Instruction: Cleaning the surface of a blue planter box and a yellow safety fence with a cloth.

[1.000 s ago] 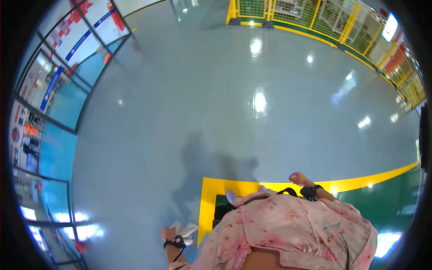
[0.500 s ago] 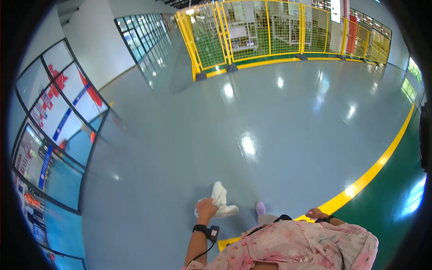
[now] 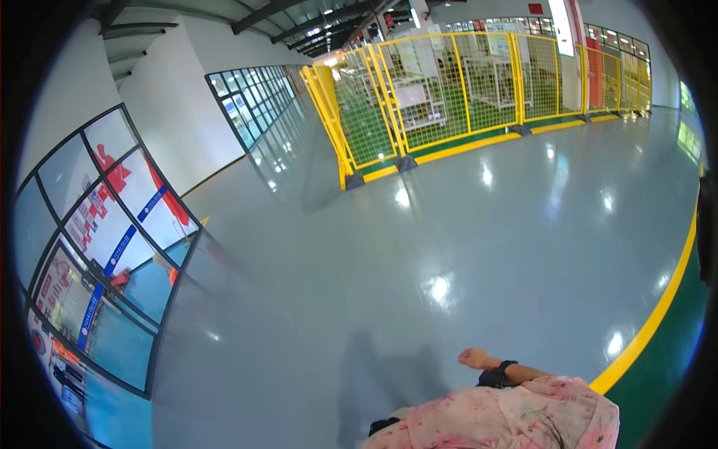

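Low in the frame, right of centre, the right hand (image 3: 473,358) hangs over the floor with its fingers drawn loosely together, too small to tell whether anything is in it; the left hand is outside the view, so I cannot tell its state. Around the right wrist sits a black strap (image 3: 511,370), and against it, toward the hand, a dark box (image 3: 493,376). The forearm (image 3: 532,373) comes from the lower right, its long axis nearly level, and the hand points left and slightly up. Below it, the pink flowered shirt (image 3: 493,415) fills the lower edge.

A shadow (image 3: 389,378) lies just left of the hand on the grey floor (image 3: 314,284), which spreads open and glossy through the middle of the frame. Its edges are a yellow line (image 3: 649,334) curving up the right side, with green floor (image 3: 666,396) beyond, a yellow mesh fence (image 3: 456,93) on dark feet across the top, and a black-framed glass wall (image 3: 120,251) slanting down the left. Between glass wall and fence, a narrower strip of the same floor runs toward the upper centre, beside a white wall (image 3: 179,105)
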The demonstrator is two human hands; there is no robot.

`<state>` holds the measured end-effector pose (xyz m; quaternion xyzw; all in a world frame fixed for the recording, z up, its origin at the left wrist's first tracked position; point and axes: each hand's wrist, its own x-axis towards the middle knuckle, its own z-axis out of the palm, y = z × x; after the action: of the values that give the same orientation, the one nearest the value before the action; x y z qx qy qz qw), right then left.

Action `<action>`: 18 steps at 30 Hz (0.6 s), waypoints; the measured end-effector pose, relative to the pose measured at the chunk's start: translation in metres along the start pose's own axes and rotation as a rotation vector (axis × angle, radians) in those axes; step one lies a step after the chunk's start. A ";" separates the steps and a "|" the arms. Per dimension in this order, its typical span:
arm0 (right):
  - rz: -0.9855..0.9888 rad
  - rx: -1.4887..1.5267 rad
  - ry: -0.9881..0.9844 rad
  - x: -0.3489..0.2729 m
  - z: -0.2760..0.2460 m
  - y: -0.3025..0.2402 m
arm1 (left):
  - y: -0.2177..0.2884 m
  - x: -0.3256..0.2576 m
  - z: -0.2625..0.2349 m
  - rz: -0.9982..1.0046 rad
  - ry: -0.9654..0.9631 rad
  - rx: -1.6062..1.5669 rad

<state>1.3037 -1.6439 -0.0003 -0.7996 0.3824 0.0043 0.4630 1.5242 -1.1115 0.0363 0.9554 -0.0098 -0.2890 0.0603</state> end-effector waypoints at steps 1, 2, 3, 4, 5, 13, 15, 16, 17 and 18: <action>-0.081 -0.009 -0.016 0.017 0.003 -0.012 | 0.004 0.008 -0.002 -0.011 -0.025 0.007; -0.086 -0.022 -0.015 0.029 0.005 -0.024 | 0.004 0.015 -0.004 -0.033 -0.048 0.013; -0.137 -0.071 -0.070 0.040 0.006 -0.035 | 0.010 0.028 -0.006 -0.034 -0.064 0.013; -0.185 -0.120 -0.132 0.050 0.009 -0.039 | 0.010 0.039 -0.009 -0.044 -0.079 0.019; -0.179 -0.133 -0.135 0.059 0.008 -0.039 | 0.013 0.054 -0.014 -0.040 -0.089 0.025; 0.147 -0.110 -0.247 0.101 -0.037 -0.030 | 0.100 0.250 -0.056 0.556 0.127 0.340; 0.295 -0.097 -0.110 0.090 -0.060 -0.040 | 0.264 0.236 -0.129 0.348 0.227 -0.179; 0.349 -0.081 -0.062 0.097 -0.063 -0.057 | 0.302 0.251 -0.146 0.452 0.210 -0.087; 0.401 -0.063 -0.014 0.104 -0.063 -0.070 | 0.337 0.264 -0.152 0.575 0.292 -0.051; 0.401 -0.064 -0.014 0.111 -0.065 -0.077 | 0.383 0.267 -0.156 0.755 0.421 -0.159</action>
<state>1.4070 -1.7381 0.0536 -0.7219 0.5302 0.1143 0.4298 1.8391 -1.4888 0.0647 0.9153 -0.3235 -0.0458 0.2355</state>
